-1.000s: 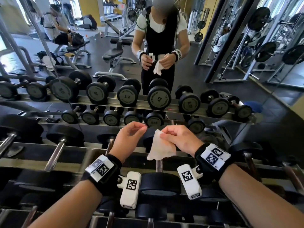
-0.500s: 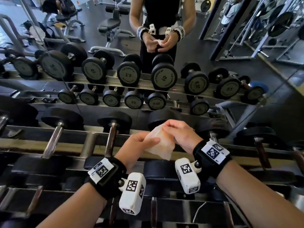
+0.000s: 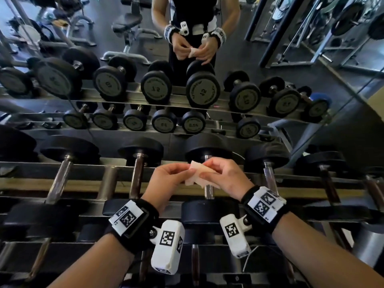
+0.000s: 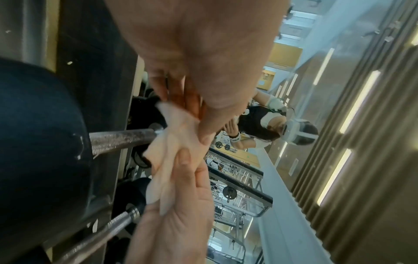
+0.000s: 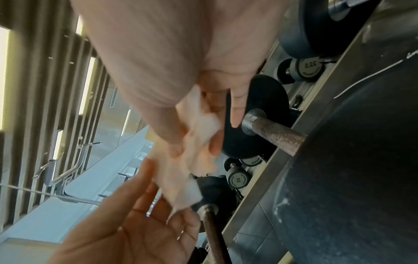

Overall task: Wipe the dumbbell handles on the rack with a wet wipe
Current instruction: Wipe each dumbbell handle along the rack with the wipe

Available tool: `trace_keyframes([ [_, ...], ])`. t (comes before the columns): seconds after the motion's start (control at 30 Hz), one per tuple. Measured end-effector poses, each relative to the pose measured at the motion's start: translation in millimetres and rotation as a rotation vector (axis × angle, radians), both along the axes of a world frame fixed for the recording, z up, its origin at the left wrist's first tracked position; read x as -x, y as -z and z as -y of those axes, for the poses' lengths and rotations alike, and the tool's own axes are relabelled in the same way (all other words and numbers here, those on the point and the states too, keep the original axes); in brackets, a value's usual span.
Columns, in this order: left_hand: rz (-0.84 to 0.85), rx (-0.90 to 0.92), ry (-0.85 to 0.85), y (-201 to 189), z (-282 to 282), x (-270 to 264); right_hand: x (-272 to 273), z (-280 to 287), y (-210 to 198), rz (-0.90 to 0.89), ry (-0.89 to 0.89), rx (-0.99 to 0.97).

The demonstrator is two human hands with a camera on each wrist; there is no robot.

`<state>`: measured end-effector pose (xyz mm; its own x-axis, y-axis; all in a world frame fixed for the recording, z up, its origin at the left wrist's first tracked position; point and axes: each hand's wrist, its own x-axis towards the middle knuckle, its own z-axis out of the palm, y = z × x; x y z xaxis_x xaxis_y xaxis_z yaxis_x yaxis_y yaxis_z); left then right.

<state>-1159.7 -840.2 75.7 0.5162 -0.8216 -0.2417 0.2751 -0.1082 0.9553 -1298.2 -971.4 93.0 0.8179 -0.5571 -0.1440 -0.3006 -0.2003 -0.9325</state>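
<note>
A white wet wipe (image 3: 198, 175) is held between both hands just above the rack's top row. My left hand (image 3: 168, 177) pinches its left edge and my right hand (image 3: 220, 175) grips its right side. The wipe (image 4: 172, 157) hangs over a metal dumbbell handle (image 3: 208, 191), which is mostly hidden below it; whether they touch I cannot tell. In the right wrist view the wipe (image 5: 192, 153) is bunched between thumb and fingers beside a rusty handle (image 5: 273, 134). More handles (image 3: 137, 175) lie left and right along the rack (image 3: 62, 185).
Black dumbbell heads (image 3: 209, 213) sit close under my wrists. A mirror behind the rack shows the rows of dumbbells (image 3: 202, 88) and a person (image 3: 193, 21) holding the wipe. Benches and weight machines (image 3: 128, 23) appear in the reflection.
The view has tilted down toward the rack. Both hands have closed in on the wipe, which was hanging open from the right hand and is now folded between them.
</note>
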Motion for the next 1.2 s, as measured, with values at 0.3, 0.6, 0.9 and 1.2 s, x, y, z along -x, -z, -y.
trace_keyframes([
  [0.3,-0.078,-0.094,0.124,14,16,-3,-1,16,21,-0.066,0.065,0.020],
  [0.6,0.091,-0.218,0.207,36,37,-10,3,20,47,-0.081,0.198,0.046],
  [0.9,-0.009,-0.305,0.102,55,49,-33,72,13,58,-0.170,0.092,-0.011],
  [1.2,0.111,-0.279,0.192,83,80,-15,103,-2,73,-0.151,0.120,-0.179],
])
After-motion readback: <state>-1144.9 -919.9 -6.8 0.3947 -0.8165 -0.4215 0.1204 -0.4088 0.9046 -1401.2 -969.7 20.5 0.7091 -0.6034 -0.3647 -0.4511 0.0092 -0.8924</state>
